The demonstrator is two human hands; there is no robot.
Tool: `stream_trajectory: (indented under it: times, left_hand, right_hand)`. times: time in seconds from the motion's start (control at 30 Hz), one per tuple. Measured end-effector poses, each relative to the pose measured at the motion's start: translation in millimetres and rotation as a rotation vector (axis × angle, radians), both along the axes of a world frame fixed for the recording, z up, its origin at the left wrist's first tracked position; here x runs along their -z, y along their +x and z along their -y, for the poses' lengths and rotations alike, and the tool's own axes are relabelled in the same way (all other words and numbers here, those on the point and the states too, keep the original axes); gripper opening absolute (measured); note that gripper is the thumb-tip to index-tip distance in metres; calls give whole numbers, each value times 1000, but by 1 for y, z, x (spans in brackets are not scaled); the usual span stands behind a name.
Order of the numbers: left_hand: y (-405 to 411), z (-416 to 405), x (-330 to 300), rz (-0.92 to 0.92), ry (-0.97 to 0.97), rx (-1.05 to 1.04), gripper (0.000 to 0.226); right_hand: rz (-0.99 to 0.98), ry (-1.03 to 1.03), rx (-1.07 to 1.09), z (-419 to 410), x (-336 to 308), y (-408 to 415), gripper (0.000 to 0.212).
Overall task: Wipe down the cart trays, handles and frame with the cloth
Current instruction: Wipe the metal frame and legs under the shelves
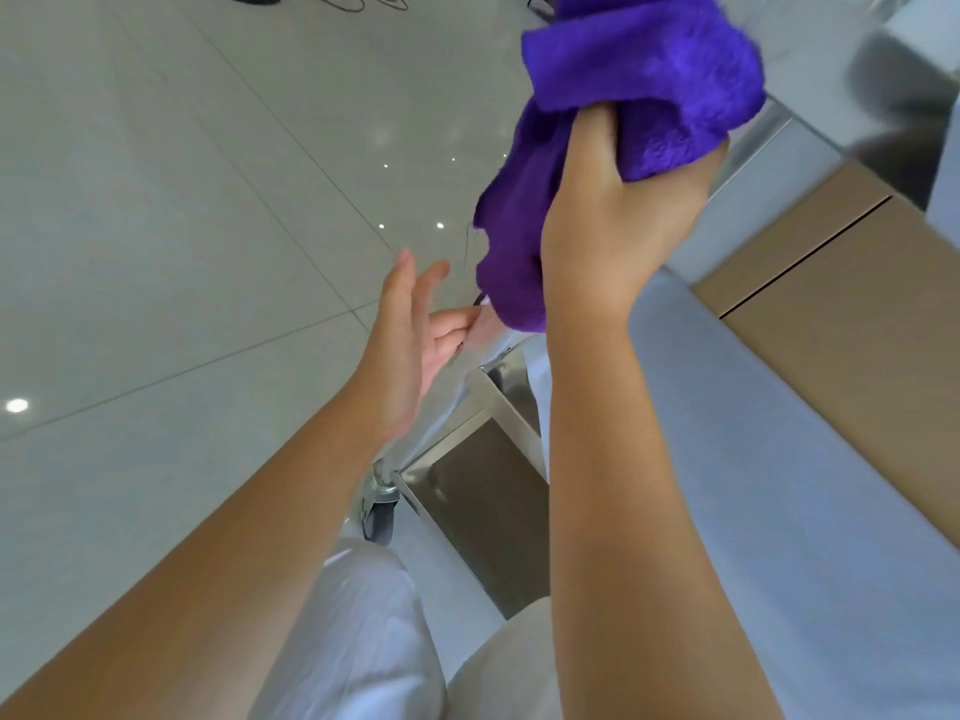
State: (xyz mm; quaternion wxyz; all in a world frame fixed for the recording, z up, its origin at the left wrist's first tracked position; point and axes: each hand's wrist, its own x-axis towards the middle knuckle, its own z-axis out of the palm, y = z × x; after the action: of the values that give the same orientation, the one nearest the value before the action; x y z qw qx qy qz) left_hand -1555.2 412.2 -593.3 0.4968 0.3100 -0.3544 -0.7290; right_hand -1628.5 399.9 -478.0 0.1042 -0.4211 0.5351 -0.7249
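My right hand (618,210) grips a bunched purple cloth (644,70) high at the upper right; a loose end of the cloth hangs down to the left of my wrist. Lower and to the left, my left hand (415,335) is open with its fingers spread, the fingertips close to the cloth's hanging end. Below my hands stands the steel cart (467,407): a shiny post runs down to a grey caster wheel (379,517), and a lower tray (483,501) shows between my forearms. My right arm hides much of the cart.
Pale glossy floor tiles (182,226) fill the left side. A tan cabinet front (852,283) and a blurred metal surface (904,96) lie at the right. My legs in white trousers (363,641) are at the bottom. Dark cables (358,0) lie on the floor at the top.
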Motion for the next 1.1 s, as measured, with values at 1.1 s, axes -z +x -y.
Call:
stream_trajectory:
  times: [1.1]
  left_hand:
    - [-18,-75,27,573,-424,-375,73]
  right_hand:
    - [-649,635,-345,-34,37,-121,19]
